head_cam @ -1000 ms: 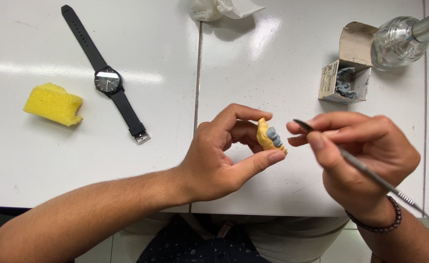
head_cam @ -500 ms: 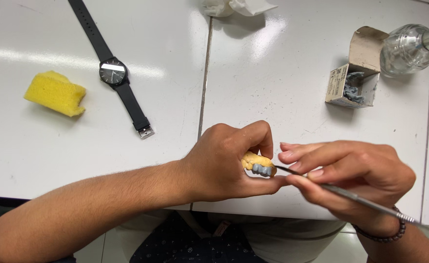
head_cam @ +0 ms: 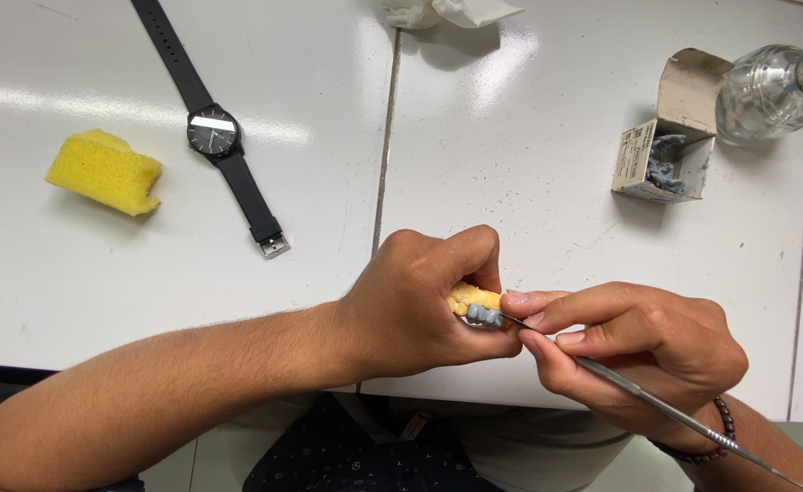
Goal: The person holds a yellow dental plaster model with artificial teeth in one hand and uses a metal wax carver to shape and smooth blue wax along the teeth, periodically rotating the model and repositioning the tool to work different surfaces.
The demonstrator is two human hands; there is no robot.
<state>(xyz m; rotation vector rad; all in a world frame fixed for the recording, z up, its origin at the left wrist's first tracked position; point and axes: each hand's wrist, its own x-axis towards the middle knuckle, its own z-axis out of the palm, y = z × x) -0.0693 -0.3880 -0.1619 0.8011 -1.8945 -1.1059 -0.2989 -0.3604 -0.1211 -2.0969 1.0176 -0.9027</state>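
The small yellow dental model [head_cam: 471,297] with bluish-grey wax teeth [head_cam: 484,315] sits low in the view, just right of centre, mostly hidden inside the left hand [head_cam: 420,305], whose fingers curl tight around it. The right hand [head_cam: 634,351], at 3 o'clock from the model, pinches a thin metal carving tool [head_cam: 657,408] like a pen; its tip meets the grey teeth, its far end runs off at 5 o'clock. A bead bracelet [head_cam: 707,437] circles that wrist. On the white table [head_cam: 529,182] lie a watch [head_cam: 215,137] at 10 o'clock, a yellow sponge [head_cam: 103,170] beyond it, an open carton [head_cam: 666,137] at 1 o'clock and a glass bottle [head_cam: 771,91], cut off.
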